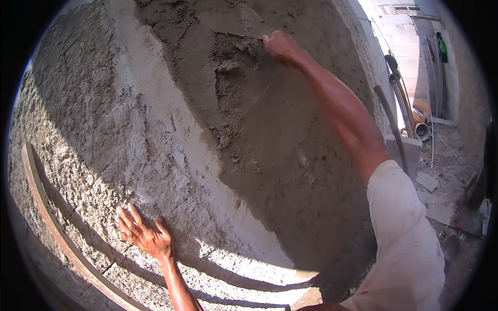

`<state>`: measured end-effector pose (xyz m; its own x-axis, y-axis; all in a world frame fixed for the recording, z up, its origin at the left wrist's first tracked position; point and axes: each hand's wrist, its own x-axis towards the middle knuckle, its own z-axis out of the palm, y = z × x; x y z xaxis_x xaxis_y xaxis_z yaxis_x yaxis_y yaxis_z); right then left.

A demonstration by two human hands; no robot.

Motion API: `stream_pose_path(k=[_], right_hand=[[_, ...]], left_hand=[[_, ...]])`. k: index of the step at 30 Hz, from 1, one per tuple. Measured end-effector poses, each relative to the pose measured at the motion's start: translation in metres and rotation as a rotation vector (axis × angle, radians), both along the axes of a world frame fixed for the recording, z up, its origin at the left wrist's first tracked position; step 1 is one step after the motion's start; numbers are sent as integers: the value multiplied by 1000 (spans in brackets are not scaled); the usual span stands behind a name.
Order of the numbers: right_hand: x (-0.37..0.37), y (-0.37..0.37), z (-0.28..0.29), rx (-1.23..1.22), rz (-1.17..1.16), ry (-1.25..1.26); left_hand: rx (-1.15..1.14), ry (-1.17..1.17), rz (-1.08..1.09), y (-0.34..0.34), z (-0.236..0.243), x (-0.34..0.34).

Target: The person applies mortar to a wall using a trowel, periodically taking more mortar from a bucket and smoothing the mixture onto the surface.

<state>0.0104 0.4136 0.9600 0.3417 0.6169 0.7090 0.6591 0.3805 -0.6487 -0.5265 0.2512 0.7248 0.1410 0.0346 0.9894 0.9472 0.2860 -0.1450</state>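
Centrally, a broad coat of damp, grey-brown mortar (pixel 301 140) covers the middle and upper part of a wall, smooth in places, with a crumbly, raised ridge (pixel 228 96) near its upper middle. At the top of the coat, the person's right hand (pixel 282 47) is curled closed, seemingly around a flat tool (pixel 251 25) whose mortar-coloured blade lies against the wall and blends into it; the handle is hidden in the fist. The bare right forearm reaches up from a pale short sleeve (pixel 399 217).

Lower left, the left hand (pixel 148 236) holds nothing: its grip is released, the fingers spread against rough, pitted wall (pixel 83 98). Between that rough surface and the mortar runs a smoother, pale band (pixel 166 88). Along the far left, a long, narrow strip (pixel 52 223), bowed by the lens, stands out from the sunlit wall and casts a dark shadow.

Beyond the arm, on the right, are dark hoses (pixel 388 116), a round pipe end (pixel 423 131), a green item (pixel 442 47) hanging up high, and a light block wall (pixel 407 54).
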Motion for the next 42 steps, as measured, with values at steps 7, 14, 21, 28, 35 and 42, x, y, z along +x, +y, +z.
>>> stream_pose_path(k=[7,14,21,28,35,42], right_hand=[[38,-13,-117,28,-18,86],[-77,-34,-191,452,-140,-711],[-33,3,-62,376,-239,-399],[7,-5,-52,-24,157,240],[-118,-75,-133,-2,464,-255],[-42,-20,-177,242,-79,-587]], left_hand=[[22,21,-32,6,1,0],[11,32,-30,8,-7,-7],[24,31,-18,0,0,-4],[30,18,-66,9,-3,8],[28,25,-54,7,-1,2],[39,73,-46,7,-4,-1]])
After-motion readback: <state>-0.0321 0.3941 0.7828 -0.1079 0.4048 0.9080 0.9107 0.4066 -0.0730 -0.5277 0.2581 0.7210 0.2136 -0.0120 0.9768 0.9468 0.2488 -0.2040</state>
